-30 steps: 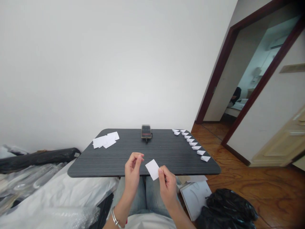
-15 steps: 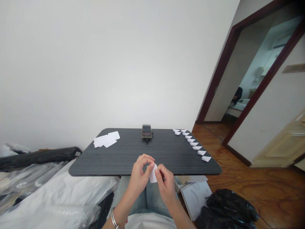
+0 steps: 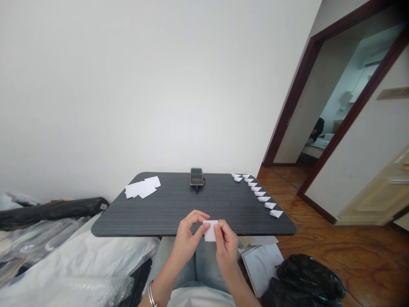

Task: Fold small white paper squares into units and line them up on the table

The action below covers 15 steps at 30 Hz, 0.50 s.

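Observation:
A small white paper slip (image 3: 210, 230) is pinched between both of my hands just in front of the near edge of the dark table (image 3: 166, 209). My left hand (image 3: 188, 238) grips its left side with thumb and fingers closed. The fingers of my right hand (image 3: 226, 245) are pressed on its right side. A loose pile of white slips (image 3: 142, 187) lies at the table's far left. Along the right edge runs a row of several folded white paper pieces (image 3: 258, 193).
A phone on a stand (image 3: 196, 176) sits at the table's far middle. Plastic sheeting (image 3: 64, 260) and a black roll (image 3: 47, 209) lie to the left. At my right on the wooden floor are a white board (image 3: 263, 262) and a black bag (image 3: 306, 281). An open doorway (image 3: 332, 115) is at right.
My hands came together on the slip; one second ago only the right hand held it flat and tilted. It now looks smaller and squarer, held by both hands.

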Each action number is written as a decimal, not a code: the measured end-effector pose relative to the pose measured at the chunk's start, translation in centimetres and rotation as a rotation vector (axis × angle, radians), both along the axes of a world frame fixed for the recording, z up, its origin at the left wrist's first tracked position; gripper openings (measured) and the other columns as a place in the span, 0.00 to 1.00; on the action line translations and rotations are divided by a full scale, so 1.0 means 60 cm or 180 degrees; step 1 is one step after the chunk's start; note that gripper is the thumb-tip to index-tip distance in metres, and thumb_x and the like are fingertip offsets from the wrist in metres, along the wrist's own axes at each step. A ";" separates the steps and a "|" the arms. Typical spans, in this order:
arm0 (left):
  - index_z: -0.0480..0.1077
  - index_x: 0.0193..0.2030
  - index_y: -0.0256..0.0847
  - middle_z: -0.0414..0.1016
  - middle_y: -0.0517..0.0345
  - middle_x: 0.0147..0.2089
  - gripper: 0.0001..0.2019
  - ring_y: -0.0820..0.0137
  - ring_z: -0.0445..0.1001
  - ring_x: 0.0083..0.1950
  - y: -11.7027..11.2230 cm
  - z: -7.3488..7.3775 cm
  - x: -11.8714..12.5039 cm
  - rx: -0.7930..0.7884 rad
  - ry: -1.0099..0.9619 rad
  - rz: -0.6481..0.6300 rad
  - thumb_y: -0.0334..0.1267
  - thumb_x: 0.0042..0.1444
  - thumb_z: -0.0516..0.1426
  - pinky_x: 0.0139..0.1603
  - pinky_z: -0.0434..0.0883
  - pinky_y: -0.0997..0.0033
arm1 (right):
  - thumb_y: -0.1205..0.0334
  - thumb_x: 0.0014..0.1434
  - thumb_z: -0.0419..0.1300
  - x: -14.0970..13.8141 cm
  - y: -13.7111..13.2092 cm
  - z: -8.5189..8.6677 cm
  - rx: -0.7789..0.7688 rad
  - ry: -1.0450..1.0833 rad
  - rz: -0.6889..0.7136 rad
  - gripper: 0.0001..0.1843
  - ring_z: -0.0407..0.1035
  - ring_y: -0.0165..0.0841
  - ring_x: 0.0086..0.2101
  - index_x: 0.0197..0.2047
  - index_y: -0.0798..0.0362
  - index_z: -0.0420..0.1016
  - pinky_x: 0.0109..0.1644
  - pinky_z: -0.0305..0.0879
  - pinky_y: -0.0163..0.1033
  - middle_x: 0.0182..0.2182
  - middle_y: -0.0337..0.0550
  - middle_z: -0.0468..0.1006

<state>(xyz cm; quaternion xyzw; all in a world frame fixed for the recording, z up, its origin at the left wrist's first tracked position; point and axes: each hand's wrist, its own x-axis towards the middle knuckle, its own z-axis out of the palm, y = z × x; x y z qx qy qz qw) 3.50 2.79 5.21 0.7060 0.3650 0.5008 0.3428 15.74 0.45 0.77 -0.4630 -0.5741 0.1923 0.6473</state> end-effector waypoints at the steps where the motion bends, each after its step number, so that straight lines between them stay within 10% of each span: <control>1: 0.68 0.26 0.38 0.74 0.54 0.34 0.08 0.66 0.70 0.37 -0.001 0.000 0.001 -0.0022 -0.0002 0.0019 0.37 0.55 0.55 0.38 0.62 0.70 | 0.58 0.62 0.49 0.000 0.000 0.001 0.0006 0.0011 0.0078 0.15 0.56 0.28 0.22 0.25 0.52 0.60 0.25 0.52 0.33 0.20 0.34 0.60; 7: 0.64 0.26 0.38 0.64 0.62 0.23 0.11 0.72 0.63 0.28 0.001 -0.010 -0.001 -0.0360 0.0059 -0.0152 0.41 0.57 0.52 0.32 0.60 0.73 | 0.59 0.59 0.54 0.005 0.007 -0.001 -0.0209 0.0440 0.0419 0.10 0.65 0.30 0.27 0.43 0.53 0.68 0.29 0.61 0.33 0.29 0.39 0.68; 15: 0.64 0.45 0.38 0.60 0.68 0.22 0.14 0.75 0.61 0.25 0.007 -0.030 0.000 -0.0509 -0.0189 -0.0263 0.37 0.52 0.58 0.28 0.59 0.76 | 0.59 0.56 0.58 -0.005 0.005 -0.003 -0.0361 0.1208 0.0405 0.07 0.61 0.26 0.21 0.36 0.53 0.69 0.21 0.56 0.29 0.24 0.36 0.69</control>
